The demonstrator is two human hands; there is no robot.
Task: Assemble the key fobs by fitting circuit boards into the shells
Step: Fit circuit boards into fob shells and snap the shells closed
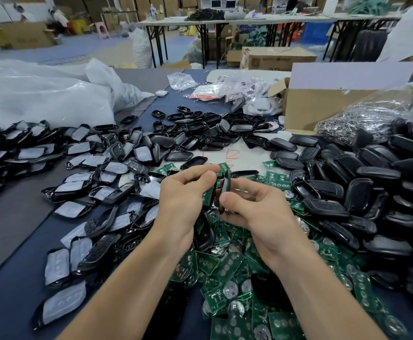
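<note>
My left hand (183,195) pinches a green circuit board (209,195) between thumb and fingers. Right beside it, my right hand (252,207) grips a black key fob shell (225,190) held on edge, nearly touching the board. Both are raised above a heap of green circuit boards (237,278) near the table's front. Black shell halves with grey button pads (82,190) spread to the left. Plain black shell halves (362,192) are piled on the right, and more empty ones (200,133) lie further back.
A cardboard box (323,104) stands at the back right with a bag of metal key rings (362,119) against it. Large white plastic bags (46,94) fill the back left. Small clear bags (208,90) lie at the far edge. A person's white sleeve (411,33) shows top right.
</note>
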